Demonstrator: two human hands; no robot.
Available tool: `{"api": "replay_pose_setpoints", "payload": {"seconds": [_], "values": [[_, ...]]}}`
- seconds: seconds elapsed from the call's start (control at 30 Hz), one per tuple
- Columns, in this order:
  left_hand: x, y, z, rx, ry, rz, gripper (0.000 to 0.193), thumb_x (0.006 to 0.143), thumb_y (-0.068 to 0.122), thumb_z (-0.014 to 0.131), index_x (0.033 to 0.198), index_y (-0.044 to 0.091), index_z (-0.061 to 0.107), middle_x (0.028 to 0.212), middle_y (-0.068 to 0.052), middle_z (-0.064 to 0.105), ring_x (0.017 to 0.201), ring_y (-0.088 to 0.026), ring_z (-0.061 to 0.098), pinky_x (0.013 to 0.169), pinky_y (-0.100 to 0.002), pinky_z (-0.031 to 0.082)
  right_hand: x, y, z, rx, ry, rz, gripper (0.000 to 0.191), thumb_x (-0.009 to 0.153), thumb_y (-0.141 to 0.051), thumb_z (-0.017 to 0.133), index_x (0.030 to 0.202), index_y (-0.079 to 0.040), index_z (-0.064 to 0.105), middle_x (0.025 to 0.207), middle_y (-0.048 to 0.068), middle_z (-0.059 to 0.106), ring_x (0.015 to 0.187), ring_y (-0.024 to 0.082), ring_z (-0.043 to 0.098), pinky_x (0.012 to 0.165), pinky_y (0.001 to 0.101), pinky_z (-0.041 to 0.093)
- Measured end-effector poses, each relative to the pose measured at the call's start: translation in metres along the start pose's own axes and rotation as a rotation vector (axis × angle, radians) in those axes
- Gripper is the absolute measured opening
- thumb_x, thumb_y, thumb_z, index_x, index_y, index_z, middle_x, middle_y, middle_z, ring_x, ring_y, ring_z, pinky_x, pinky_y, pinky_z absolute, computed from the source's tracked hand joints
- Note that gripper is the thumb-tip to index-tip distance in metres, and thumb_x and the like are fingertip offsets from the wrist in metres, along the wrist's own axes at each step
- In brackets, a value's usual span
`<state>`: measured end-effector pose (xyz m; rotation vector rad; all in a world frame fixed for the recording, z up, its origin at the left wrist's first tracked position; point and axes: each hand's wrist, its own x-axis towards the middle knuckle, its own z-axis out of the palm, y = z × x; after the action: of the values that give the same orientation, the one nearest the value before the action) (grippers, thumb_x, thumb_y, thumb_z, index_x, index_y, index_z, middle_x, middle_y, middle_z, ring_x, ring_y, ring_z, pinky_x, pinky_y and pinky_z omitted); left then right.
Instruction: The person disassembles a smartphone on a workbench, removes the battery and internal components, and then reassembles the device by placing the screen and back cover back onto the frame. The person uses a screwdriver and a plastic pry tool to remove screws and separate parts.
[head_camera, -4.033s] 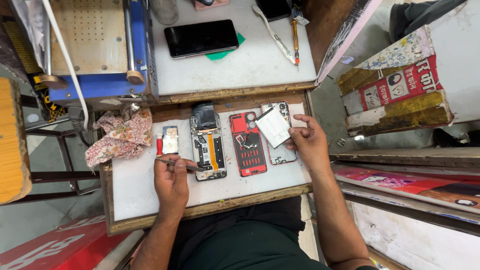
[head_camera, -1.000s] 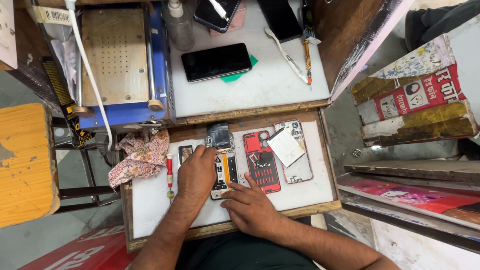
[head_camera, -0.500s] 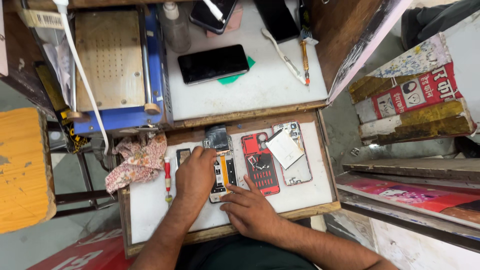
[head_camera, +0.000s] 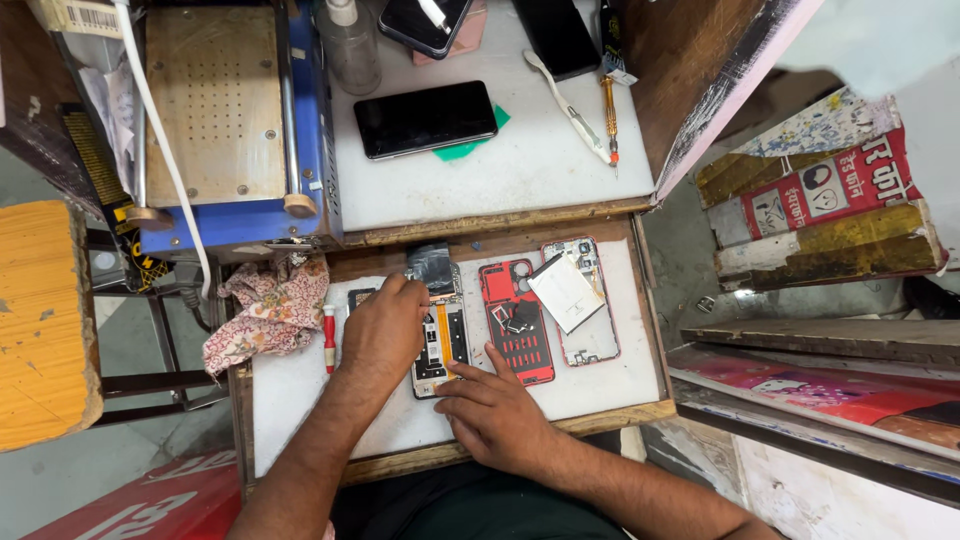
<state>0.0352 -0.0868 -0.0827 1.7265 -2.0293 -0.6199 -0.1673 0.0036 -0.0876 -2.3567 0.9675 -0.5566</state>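
Still, both hands, left (head_camera: 385, 330) and right (head_camera: 490, 410), stay pressed on the opened phone (head_camera: 440, 335), fingers spread, clamping nothing.

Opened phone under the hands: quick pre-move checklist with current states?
1. Opened phone lies flat on the white tray: ok.
2. Right hand braces the phone's lower end, fingertips on its edge: ok.
3. Left hand sits at the phone's upper end; whether it holds a tool: cannot tell.
4. Red-handled screwdriver lies close beside the left hand: ok.
5. Red phone frame lies apart from the phone, beside the right hand's fingers: ok.
6. Loose screws or small parts on the tray: cannot tell, too small.
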Motion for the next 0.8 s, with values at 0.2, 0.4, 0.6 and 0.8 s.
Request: {"api": "replay_pose_setpoints", "payload": {"seconds": [0.2, 0.4, 0.6, 0.8], "values": [[-0.022, 0.004, 0.0, 0.002, 0.154, 0.182, 0.018, 0.086, 0.003, 0.067, 0.102, 0.009, 0.071, 0.093, -0.008, 0.069, 0.083, -0.029, 0.071, 0.067, -0.041, 0.057, -0.002, 0.002, 0.001, 0.001, -0.023, 0.018, 0.023, 0.086, -0.008, 0.073, 0.109, -0.013, 0.073, 0.124, 0.0, 0.071, 0.14, 0.025, 0.053, 0.122, 0.0665, 0.021], [-0.05, 0.015, -0.028, -0.165, 0.069, 0.295, 0.015, 0.088, 0.004, 0.069, 0.101, 0.01, 0.071, 0.091, -0.008, 0.071, 0.084, -0.029, 0.071, 0.071, -0.041, 0.058, -0.001, 0.001, 0.003, -0.042, -0.065, 0.038, 0.027, 0.085, -0.01, 0.075, 0.111, -0.014, 0.073, 0.123, 0.0, 0.069, 0.139, 0.024, 0.053, 0.12, 0.0692, 0.018], [-0.076, 0.016, -0.053, -0.35, -0.071, 0.246, 0.016, 0.087, 0.011, 0.071, 0.103, 0.01, 0.072, 0.097, -0.006, 0.075, 0.089, -0.026, 0.075, 0.073, -0.037, 0.061, -0.002, 0.002, 0.003, -0.012, -0.01, 0.009, 0.027, 0.085, -0.009, 0.076, 0.111, -0.015, 0.072, 0.124, 0.0, 0.068, 0.14, 0.024, 0.054, 0.123, 0.0682, 0.016], [-0.074, 0.015, -0.027, -0.131, 0.031, 0.087, 0.055, 0.081, 0.028, 0.08, 0.13, 0.009, 0.061, 0.125, -0.016, 0.063, 0.108, -0.036, 0.066, 0.086, -0.045, 0.055, -0.01, 0.007, -0.007, 0.188, 0.158, 0.024, 0.029, 0.082, 0.002, 0.069, 0.107, -0.012, 0.072, 0.111, 0.001, 0.076, 0.131, 0.025, 0.064, 0.126, 0.0637, 0.019]]}}
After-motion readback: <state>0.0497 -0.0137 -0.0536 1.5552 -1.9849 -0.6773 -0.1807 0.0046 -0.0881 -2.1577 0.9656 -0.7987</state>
